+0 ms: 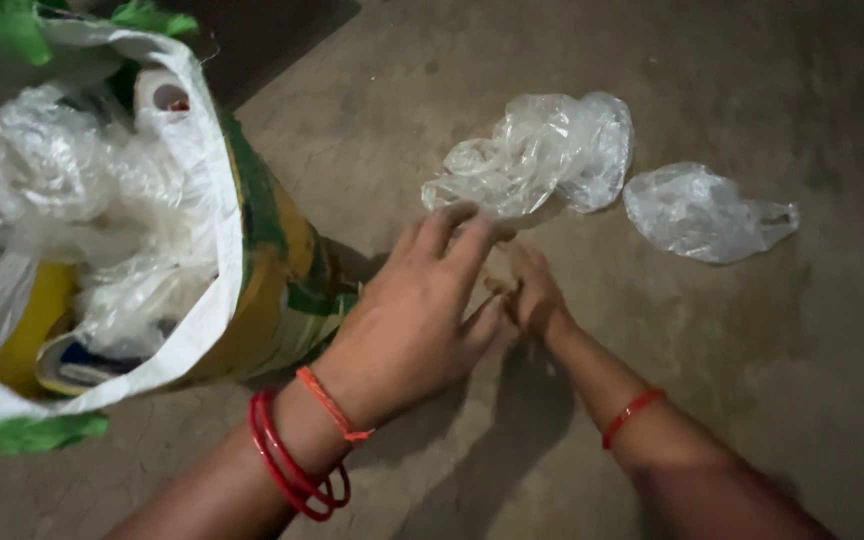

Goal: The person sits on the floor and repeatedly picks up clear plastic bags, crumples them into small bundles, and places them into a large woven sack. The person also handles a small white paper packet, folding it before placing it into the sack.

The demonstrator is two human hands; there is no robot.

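Observation:
My left hand (417, 315) reaches forward over the concrete floor, fingers spread, its fingertips touching the near edge of a crumpled clear plastic bag (537, 150). My right hand (532, 290) lies just beside it, partly hidden behind the left hand, fingers extended towards the same bag; whether it grips anything I cannot tell. Red bangles and an orange thread circle the left wrist, a red band the right. A second crumpled clear plastic bag (707, 212) lies apart to the right.
A large woven sack (252, 250), white with green and yellow print, stands open at the left. It is stuffed with clear plastic bags, a roll and other packaging. The floor (752, 400) is bare concrete.

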